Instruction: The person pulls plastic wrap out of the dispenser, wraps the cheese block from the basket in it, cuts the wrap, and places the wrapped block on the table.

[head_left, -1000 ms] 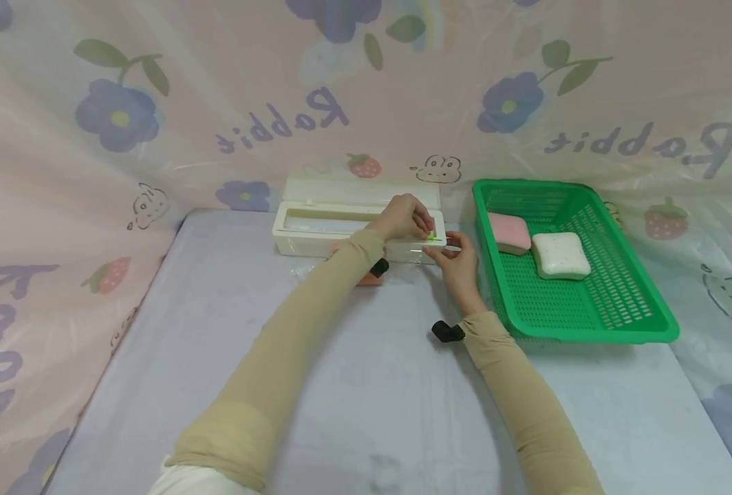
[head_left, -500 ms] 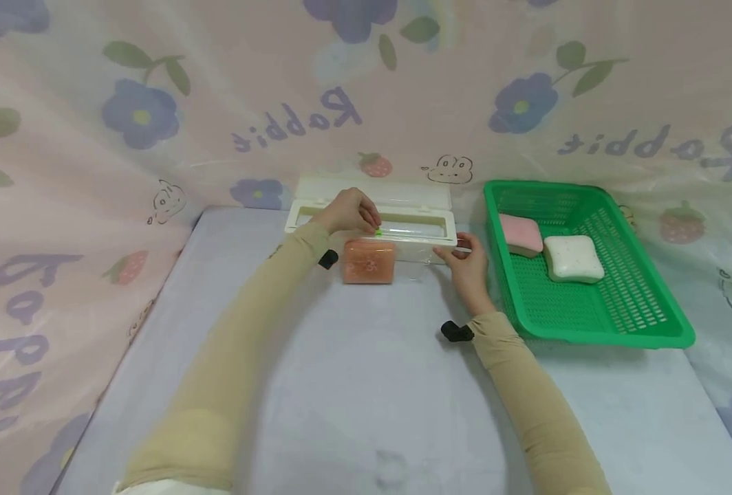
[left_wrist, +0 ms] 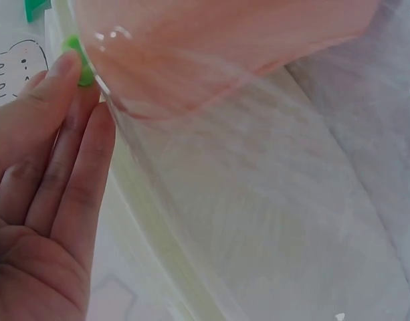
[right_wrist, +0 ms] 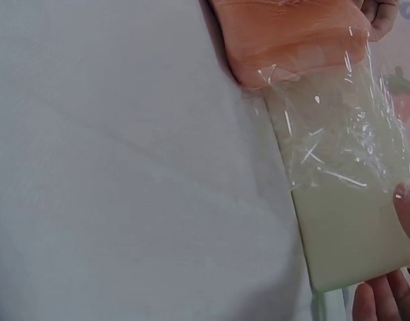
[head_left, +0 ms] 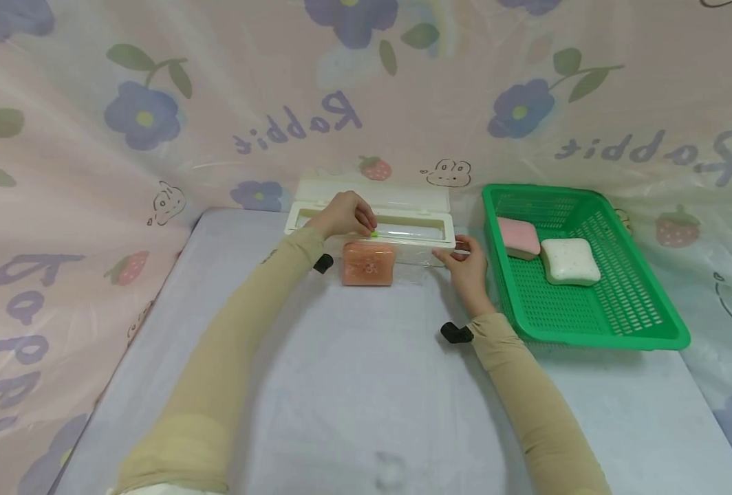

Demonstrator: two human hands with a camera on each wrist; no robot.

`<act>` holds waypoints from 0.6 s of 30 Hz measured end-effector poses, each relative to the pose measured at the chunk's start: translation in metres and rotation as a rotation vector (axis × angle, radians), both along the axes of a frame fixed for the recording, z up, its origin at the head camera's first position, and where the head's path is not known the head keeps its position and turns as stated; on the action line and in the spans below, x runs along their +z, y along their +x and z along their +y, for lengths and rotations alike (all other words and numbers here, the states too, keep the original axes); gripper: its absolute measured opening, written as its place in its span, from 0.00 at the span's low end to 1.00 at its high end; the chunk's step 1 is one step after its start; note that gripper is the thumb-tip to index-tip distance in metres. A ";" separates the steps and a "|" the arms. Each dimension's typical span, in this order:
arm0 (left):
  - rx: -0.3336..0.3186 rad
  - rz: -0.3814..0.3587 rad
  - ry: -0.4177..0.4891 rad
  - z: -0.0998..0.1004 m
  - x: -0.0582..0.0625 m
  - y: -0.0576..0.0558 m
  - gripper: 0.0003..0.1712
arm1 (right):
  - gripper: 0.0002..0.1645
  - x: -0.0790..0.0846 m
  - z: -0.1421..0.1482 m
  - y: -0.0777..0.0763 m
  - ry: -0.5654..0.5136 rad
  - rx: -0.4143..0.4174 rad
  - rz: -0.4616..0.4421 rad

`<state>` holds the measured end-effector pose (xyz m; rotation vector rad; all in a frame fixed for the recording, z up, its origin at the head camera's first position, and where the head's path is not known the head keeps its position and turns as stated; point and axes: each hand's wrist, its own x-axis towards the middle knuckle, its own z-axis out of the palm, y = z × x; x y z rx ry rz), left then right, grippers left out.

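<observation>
A white cling film dispenser (head_left: 448, 232) lies at the back of the table with its lid raised and a roll inside. My left hand (head_left: 341, 213) pinches the small green slide cutter (left_wrist: 86, 67) on its front edge, left of the middle. With thumb and fingers, my right hand (head_left: 470, 278) grips the dispenser's right end. Clear cling film (right_wrist: 338, 150) hangs down the front in creases. An orange bar of soap (head_left: 368, 265) stands against the front of the dispenser, under the film.
Right of the dispenser stands a green plastic basket (head_left: 601, 340). Inside it are a pink soap bar (head_left: 519, 237) and a white, speckled soap bar (head_left: 570, 261). A patterned curtain (head_left: 403, 117) rises just behind the table (head_left: 366, 385).
My left hand has slid the green cutter leftward from near the dispenser's right end, uncovering the orange soap to view. My right hand keeps its grip on the right end.
</observation>
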<state>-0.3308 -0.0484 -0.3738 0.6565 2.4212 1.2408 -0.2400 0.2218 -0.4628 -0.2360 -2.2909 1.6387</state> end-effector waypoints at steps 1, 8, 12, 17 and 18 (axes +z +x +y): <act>0.000 -0.001 0.004 0.000 0.000 0.000 0.10 | 0.35 0.000 0.000 0.000 0.003 0.001 -0.002; -0.005 0.015 0.005 -0.002 -0.002 0.001 0.11 | 0.35 0.002 0.003 0.001 0.015 0.004 -0.021; 0.001 0.023 -0.008 -0.004 -0.001 0.001 0.11 | 0.35 0.003 0.002 0.000 0.022 0.007 -0.021; -0.002 0.034 -0.020 -0.009 0.000 0.001 0.11 | 0.34 0.003 0.001 -0.002 0.015 0.010 -0.008; -0.003 0.040 -0.024 -0.011 0.000 0.001 0.10 | 0.34 0.003 0.000 -0.002 0.017 0.008 -0.010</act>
